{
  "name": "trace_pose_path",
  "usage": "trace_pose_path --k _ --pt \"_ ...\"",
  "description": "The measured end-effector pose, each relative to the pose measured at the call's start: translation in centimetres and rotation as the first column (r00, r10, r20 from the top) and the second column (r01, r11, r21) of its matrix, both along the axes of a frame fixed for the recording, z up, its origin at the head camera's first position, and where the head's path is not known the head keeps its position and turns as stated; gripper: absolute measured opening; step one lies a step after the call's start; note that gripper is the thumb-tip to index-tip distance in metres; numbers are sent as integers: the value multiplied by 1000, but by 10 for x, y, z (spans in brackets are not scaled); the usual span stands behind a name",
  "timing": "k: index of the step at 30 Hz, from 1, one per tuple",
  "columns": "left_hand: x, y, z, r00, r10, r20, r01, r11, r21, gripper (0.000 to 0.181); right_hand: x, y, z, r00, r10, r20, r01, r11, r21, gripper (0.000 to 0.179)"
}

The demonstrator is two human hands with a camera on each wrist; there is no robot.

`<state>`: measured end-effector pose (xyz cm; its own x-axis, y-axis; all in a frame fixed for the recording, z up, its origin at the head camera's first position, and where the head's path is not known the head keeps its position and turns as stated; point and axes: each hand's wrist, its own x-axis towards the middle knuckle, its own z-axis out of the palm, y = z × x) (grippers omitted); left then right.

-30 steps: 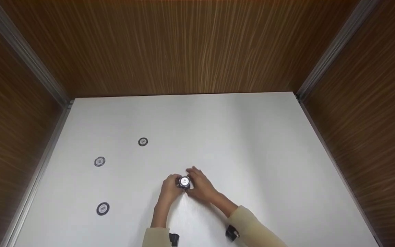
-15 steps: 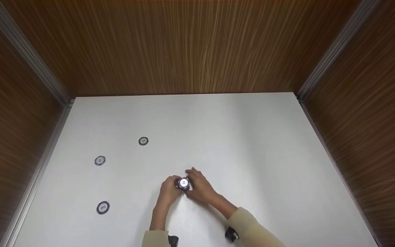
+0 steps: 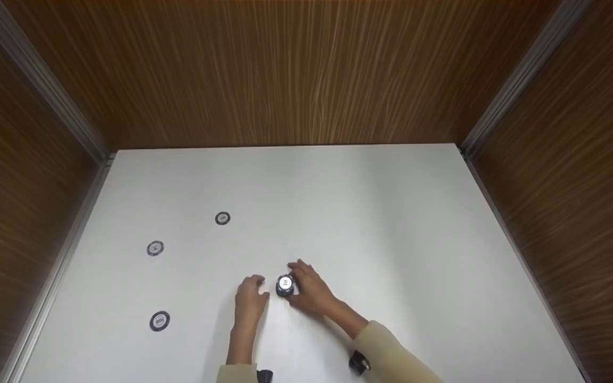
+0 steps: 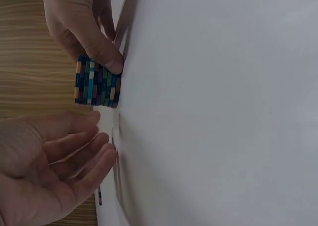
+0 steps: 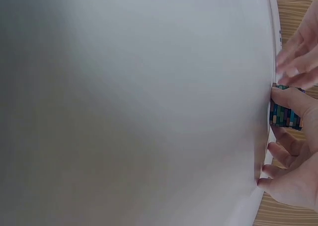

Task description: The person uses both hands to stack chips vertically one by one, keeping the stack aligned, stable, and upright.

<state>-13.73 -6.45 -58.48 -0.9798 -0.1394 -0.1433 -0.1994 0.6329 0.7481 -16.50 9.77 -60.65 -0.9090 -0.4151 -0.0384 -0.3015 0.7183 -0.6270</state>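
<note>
A short stack of poker chips (image 3: 285, 285) stands upright on the white table, with a white-centred chip face on top. From its right side my right hand (image 3: 312, 290) holds it, the thumb at the near edge and a finger behind. In the left wrist view the stack (image 4: 98, 84) shows chip edges in several colours, and the right thumb (image 4: 113, 66) presses low on them. My left hand (image 3: 250, 300) is a small gap to the left of the stack, fingers loosely bent around nothing. The right wrist view also shows the stack (image 5: 286, 117) between right thumb and fingers.
Three single chips lie flat on the table's left part: a far chip (image 3: 222, 218), a middle chip (image 3: 155, 248) and a nearer chip (image 3: 159, 321). Wood-grain panels (image 3: 285, 74) wall the white table (image 3: 391, 223) at the back and both sides.
My left hand has let go of the stack and moved left, away from it. The right hand stays at the stack, which stands in nearly the same place.
</note>
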Motion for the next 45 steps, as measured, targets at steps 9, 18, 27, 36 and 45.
trace_pose_path --k 9,18,27,36,45 --pt "17 -36 8 987 158 1 -156 979 -133 30 1 1 -2 1000 -2 6 2 1000 -9 42" --pt "32 -74 11 954 296 -38 -292 901 -321 38 0 2 -1 1000 2 12 -2 1000 0 43" --pt "43 -97 10 900 418 124 -336 847 -411 49 0 2 0 1000 10 11 -10 1000 20 46" --pt "47 -106 5 886 454 95 -387 838 -385 47 -1 2 0 1000 0 24 0 1000 16 49" --pt "49 -122 1 891 434 133 -369 864 -341 53 -1 1 0 1000 5 10 -6 1000 28 46"
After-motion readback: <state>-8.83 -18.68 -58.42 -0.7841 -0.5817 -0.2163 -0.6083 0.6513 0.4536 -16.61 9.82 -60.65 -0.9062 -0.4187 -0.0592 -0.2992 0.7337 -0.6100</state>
